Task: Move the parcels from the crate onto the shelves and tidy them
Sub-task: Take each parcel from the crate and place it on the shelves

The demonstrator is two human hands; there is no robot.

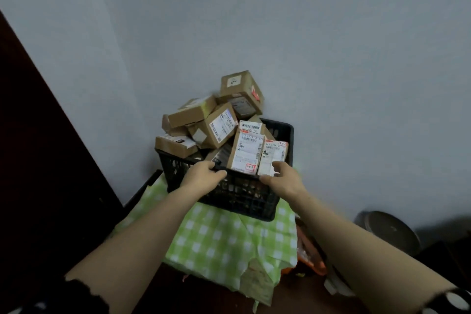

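A black plastic crate point(237, 196) stands on a green checked cloth against the wall, heaped with several brown cardboard parcels. The topmost parcel point(240, 92) leans on the wall. Two labelled parcels point(246, 151) stand upright at the crate's near right corner. My left hand point(201, 176) grips the crate's near rim, fingers curled over the edge. My right hand point(283, 178) grips the same rim further right, its fingers in front of the rightmost labelled parcel point(274, 155). No shelves are in view.
The green checked cloth point(229, 239) covers a low surface. A dark wooden panel point(38, 148) rises at the left. A round grey metal lid or pot point(390, 232) lies on the floor at right, with orange items point(311, 260) beside the cloth.
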